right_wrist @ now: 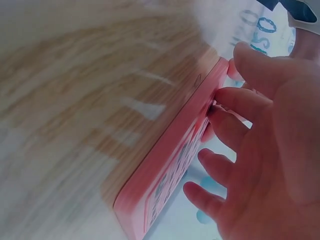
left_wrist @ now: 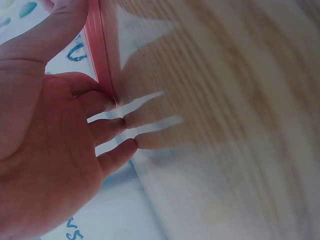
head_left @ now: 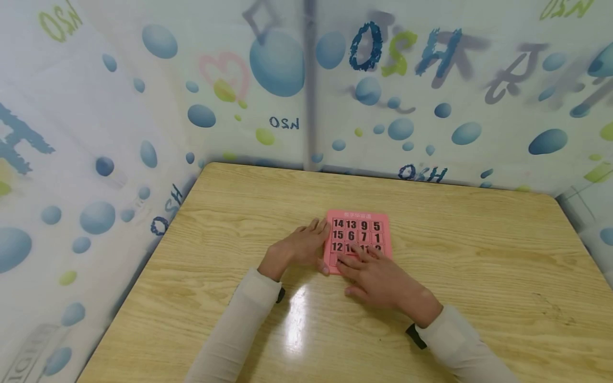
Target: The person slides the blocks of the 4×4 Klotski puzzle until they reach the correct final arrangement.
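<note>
A pink number slide puzzle (head_left: 364,235) lies flat on the table, its tiles printed with black numerals. My left hand (head_left: 304,246) rests along its left side, thumb at the near left corner and fingers fairly straight. In the left wrist view, fingertips (left_wrist: 107,102) meet the table beside the pink frame (left_wrist: 95,40). Over the puzzle's near rows my right hand (head_left: 383,279) is spread, covering part of the lower tiles. Its index and middle fingertips touch the near left part of the board. In the right wrist view the ring and little fingers (right_wrist: 205,197) stay lifted off the puzzle.
The wooden table (head_left: 479,255) extends around the puzzle, with a bright reflection in front of it. A patterned wall covering (head_left: 407,106) with blue and green spots stands behind the table and at its left. Dark bands (head_left: 415,336) sit at both wrists.
</note>
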`<state>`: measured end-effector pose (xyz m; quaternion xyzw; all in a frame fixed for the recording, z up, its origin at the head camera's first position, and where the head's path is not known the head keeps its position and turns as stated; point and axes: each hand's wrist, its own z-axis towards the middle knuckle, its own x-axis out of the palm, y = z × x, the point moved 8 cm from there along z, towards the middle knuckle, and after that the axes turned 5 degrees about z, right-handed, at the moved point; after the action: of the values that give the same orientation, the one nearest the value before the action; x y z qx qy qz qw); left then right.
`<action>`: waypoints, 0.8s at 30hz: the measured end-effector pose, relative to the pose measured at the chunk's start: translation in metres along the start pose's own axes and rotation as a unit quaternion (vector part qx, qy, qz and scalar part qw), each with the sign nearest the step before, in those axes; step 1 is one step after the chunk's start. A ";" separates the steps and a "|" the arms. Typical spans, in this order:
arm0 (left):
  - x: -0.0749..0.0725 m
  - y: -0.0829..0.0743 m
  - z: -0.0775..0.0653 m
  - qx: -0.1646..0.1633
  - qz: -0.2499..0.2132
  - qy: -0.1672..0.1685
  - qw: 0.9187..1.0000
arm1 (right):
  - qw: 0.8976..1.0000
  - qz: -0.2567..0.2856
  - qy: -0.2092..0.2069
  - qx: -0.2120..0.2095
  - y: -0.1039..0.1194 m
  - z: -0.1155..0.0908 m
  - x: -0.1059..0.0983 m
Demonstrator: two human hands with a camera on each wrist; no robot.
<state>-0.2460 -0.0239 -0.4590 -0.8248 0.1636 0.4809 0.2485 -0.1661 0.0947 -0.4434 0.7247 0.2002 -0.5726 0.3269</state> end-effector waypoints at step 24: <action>0.001 0.000 0.000 0.001 0.003 0.003 1.000 | 1.000 0.001 0.008 0.015 -0.013 -0.016 -0.006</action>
<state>-0.2457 -0.0239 -0.4600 -0.8253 0.1674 0.4794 0.2472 -0.1654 0.1158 -0.4386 0.7345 0.1935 -0.5689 0.3154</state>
